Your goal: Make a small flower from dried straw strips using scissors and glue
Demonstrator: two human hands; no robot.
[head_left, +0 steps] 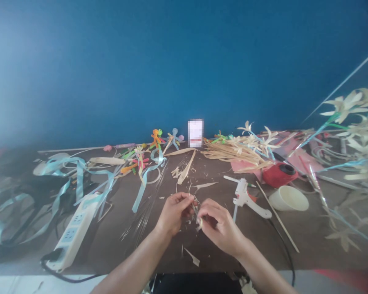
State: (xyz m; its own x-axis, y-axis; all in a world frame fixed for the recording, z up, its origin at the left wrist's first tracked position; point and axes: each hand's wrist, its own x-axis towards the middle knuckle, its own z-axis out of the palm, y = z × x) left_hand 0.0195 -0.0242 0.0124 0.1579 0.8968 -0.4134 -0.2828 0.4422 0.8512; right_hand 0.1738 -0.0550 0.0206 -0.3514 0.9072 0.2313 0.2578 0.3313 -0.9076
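Observation:
Close together over the middle of the table, my left hand [174,210] and my right hand [221,226] both have their fingers pinched. Something small and thin lies between them, mostly hidden; a pale bit shows at my right fingertips. Thin curved strands stick up just beyond my left fingers. Pale scraps of dried husk lie around the hands, among them a longer strip [206,185] beyond them and a small pointed piece [192,257] nearer the table edge. To the right of my right hand rests a white glue gun [244,195].
On the left are a white power strip [75,232], light blue ribbon [144,185] and thin wires [145,216]. A husk bundle [230,152] lies at the back. At right stand a white cup [288,199], a red container [276,174] and pale husk flowers [345,105]. A thin stick [277,216] lies beside the glue gun.

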